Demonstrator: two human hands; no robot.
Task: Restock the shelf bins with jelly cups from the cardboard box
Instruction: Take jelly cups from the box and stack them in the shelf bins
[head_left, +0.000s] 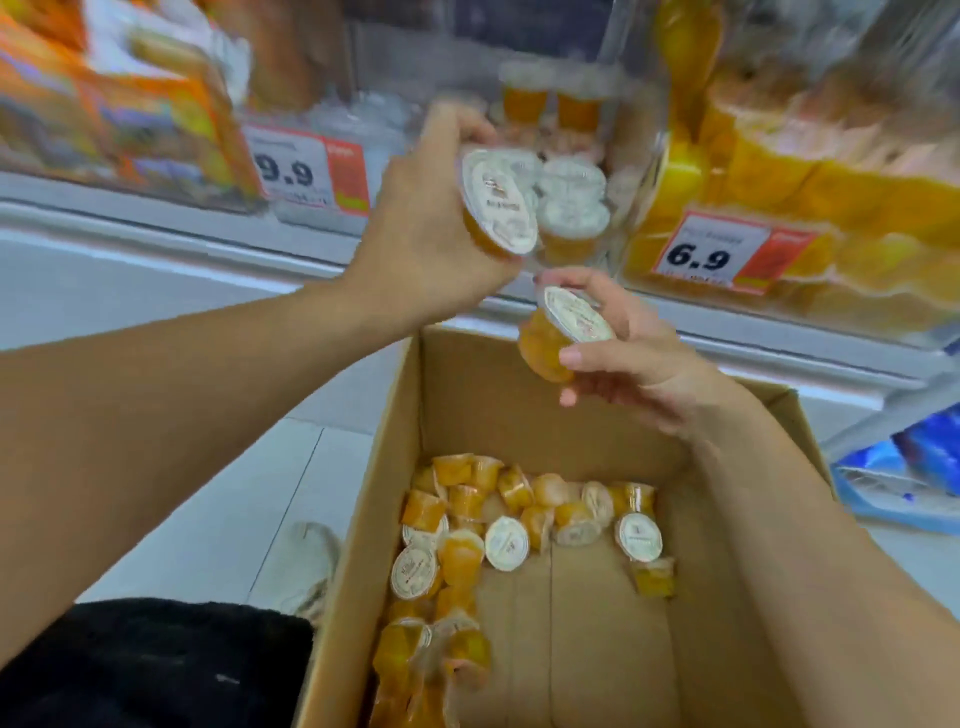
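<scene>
My left hand (426, 228) grips an orange jelly cup (498, 202) with a white foil lid, raised in front of the clear shelf bin (631, 171) where several cups (569, 208) lie stacked. Just below, my right hand (628, 358) holds a second jelly cup (563, 332), tilted, above the far wall of the open cardboard box (519, 395). Several loose jelly cups (498, 540) lie scattered on the box bottom, mostly on its left side.
Price tags reading 9.9 (306, 171) and 6.9 (727, 254) hang on the shelf edge. Orange packets (119, 98) fill the left bin and yellow-orange goods (831, 171) the right one. Blue packets (914, 462) sit low on the right. White tiled floor (208, 493) lies left of the box.
</scene>
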